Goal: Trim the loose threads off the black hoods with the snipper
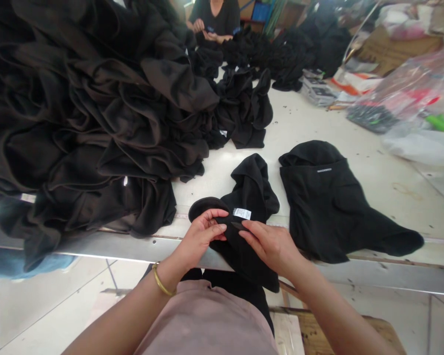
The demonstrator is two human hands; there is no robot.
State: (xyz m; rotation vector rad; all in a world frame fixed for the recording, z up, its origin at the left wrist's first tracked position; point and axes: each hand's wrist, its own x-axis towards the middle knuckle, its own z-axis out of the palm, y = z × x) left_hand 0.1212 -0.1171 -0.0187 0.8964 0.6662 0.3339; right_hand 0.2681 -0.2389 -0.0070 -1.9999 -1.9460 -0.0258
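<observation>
A black cloth garment (252,193) with a small white label (241,213) lies at the table's front edge, its lower part hanging over. On its left side, my left hand (204,230) pinches the cloth between thumb and fingers. Opposite it, just below the label, my right hand (270,242) is closed with its fingertips on the same garment. A dark pointed shape shows at those fingertips; whether it is a fold of cloth or a small tool I cannot tell. To the right, a black hood-shaped garment (321,207) with a small grey tag lies flat.
A tall heap of black garments (96,113) covers the table's left side. Beyond it, a co-worker (216,19) sits at the far end near more black cloth. Plastic bags (407,93) and stacked packets (318,88) lie at the back right of the white table (303,116).
</observation>
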